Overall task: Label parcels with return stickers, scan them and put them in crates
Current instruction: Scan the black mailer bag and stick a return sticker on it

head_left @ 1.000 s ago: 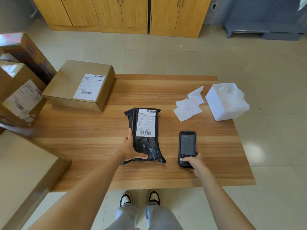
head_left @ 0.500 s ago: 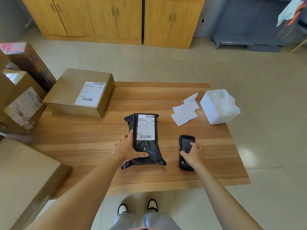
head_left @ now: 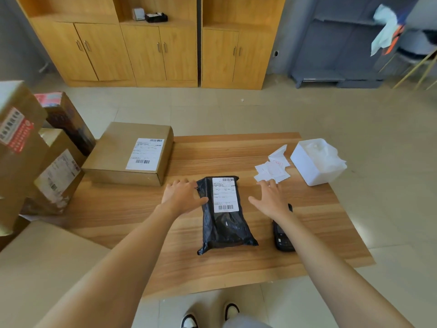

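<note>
The left hand (head_left: 183, 197) rests at the upper left edge of the black parcel (head_left: 224, 214), thumb on the plastic, at frame centre on the wooden table (head_left: 236, 268). The right hand (head_left: 270, 200) hovers with fingers spread, holding nothing, above the scanner (head_left: 282, 237), reaching toward the stickers (head_left: 272, 171) in front of the white box (head_left: 309, 166).

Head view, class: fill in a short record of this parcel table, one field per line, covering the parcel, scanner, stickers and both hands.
parcel: black plastic mailer bag with white barcode label, flat on the wooden table
scanner: black handheld scanner right of the bag, partly under the right forearm
stickers: loose white paper stickers beside a white box
left hand: rests on the bag's upper left edge, thumb on top
right hand: fingers spread, reaching toward the stickers, holding nothing
other: brown cardboard box at table's far left
</note>
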The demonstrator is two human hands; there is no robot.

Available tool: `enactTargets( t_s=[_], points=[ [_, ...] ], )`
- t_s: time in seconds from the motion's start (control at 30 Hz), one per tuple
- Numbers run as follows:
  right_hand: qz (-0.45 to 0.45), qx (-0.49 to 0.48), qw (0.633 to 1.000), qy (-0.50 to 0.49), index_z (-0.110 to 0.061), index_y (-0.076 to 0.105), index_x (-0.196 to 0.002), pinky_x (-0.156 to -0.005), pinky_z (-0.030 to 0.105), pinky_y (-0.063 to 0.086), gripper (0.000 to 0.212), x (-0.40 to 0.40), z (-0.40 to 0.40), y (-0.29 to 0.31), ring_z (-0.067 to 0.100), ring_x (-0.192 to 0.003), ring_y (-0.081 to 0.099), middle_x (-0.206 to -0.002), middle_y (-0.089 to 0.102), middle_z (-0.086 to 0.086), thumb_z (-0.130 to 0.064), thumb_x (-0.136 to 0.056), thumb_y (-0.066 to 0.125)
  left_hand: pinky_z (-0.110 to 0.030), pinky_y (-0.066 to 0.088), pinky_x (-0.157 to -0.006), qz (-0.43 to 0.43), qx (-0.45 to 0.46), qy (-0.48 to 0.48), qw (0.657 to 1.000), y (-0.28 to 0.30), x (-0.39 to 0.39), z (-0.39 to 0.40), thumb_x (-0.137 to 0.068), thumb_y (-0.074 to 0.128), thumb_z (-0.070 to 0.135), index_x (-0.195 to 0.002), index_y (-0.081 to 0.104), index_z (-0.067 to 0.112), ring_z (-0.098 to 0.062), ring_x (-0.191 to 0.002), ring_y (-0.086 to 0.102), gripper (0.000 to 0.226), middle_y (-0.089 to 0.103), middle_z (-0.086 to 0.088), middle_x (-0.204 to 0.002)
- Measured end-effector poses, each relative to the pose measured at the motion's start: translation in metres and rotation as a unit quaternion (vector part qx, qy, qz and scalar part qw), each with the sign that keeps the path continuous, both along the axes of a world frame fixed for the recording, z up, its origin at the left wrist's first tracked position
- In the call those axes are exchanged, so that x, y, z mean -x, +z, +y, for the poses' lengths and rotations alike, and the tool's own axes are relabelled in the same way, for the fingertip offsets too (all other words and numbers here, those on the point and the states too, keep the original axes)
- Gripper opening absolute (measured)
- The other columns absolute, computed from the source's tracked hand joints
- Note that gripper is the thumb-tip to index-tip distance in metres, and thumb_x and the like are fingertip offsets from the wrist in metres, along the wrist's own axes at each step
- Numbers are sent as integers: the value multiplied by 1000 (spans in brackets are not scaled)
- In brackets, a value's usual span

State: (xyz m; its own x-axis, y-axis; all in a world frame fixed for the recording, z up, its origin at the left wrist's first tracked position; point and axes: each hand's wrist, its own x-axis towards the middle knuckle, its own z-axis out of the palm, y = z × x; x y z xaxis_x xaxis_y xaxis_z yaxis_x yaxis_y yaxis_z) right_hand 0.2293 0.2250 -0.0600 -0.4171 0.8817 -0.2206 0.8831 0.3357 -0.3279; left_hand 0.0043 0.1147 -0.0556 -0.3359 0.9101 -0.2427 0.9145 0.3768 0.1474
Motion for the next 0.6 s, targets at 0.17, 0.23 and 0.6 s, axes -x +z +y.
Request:
enactTargets(
  t_s=[0.17, 0.23, 0.6],
  points=[
    [-21, 6, 999, -38, -14, 36, -142, -104, 39, 33, 61, -22, 6, 1, 30, -132, 31, -143, 35, 11, -39, -90, 57, -43, 32, -107, -1, -2, -22, 1000, -1, -8, 6, -87, 47, 67, -139, 44, 23, -26, -129, 44, 69, 50, -6, -139],
    [-26, 12, 998, -50, -14, 35, -143, -104, 40, 33, 62, -33, 12, 0, 30, -132, 31, -143, 35, 11, -38, -90, 57, -42, 31, -107, -3, 0, -33, 999, -1, -18, 13, -87, 46, 67, -140, 43, 23, -26, -129, 43, 69, 49, -5, -140],
    [-29, 54, 996, -62, -16, 39, -140, -104, 37, 32, 59, -70, 86, -26, 29, -129, 36, -141, 39, 8, -38, -89, 58, -38, 31, -105, -34, -1, -56, 998, -7, -83, 106, -87, 51, 61, -137, 47, 23, -25, -127, 41, 63, 49, -3, -137]
  ],
)
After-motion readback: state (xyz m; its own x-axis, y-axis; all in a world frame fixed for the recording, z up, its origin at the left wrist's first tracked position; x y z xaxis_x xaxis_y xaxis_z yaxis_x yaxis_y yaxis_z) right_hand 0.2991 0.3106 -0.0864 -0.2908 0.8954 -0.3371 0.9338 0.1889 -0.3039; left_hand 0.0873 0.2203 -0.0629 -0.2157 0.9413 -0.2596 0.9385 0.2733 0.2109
